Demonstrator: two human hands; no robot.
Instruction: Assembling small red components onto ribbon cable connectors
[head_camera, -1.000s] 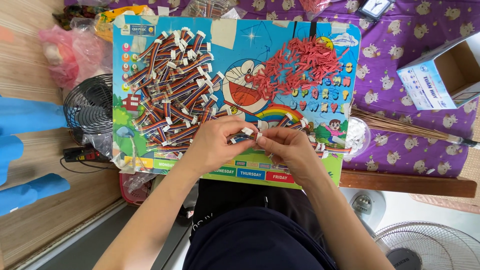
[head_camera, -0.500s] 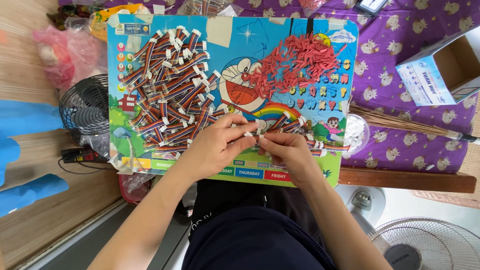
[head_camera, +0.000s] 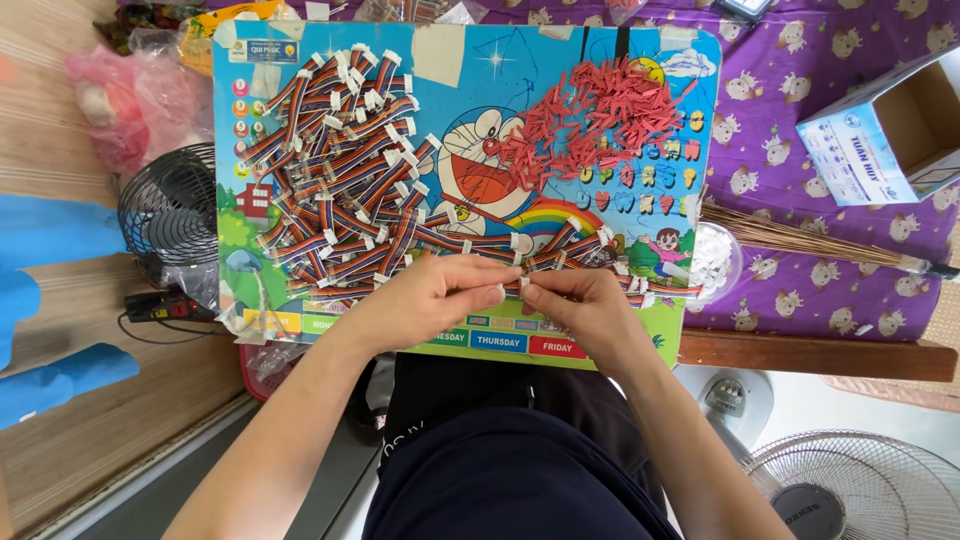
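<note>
My left hand (head_camera: 432, 298) and my right hand (head_camera: 580, 310) meet at the near edge of a colourful cartoon board (head_camera: 470, 90), fingertips pinched together on one short rainbow ribbon cable (head_camera: 512, 288) with a white end connector. A big heap of the same ribbon cables (head_camera: 340, 180) covers the board's left half. A pile of small red plastic pieces (head_camera: 590, 120) lies at the upper right. A few more cables (head_camera: 585, 248) lie just beyond my right hand.
A black fan guard (head_camera: 170, 210) and pink plastic bag (head_camera: 130, 100) sit left of the board. An open cardboard box (head_camera: 890, 130) and a stick broom (head_camera: 810, 240) lie on the purple cloth at right. Another fan (head_camera: 860, 490) stands lower right.
The view has shifted slightly. Both hands stay together at the board's near edge, working the same cable, with the fingers drawn a little closer.
</note>
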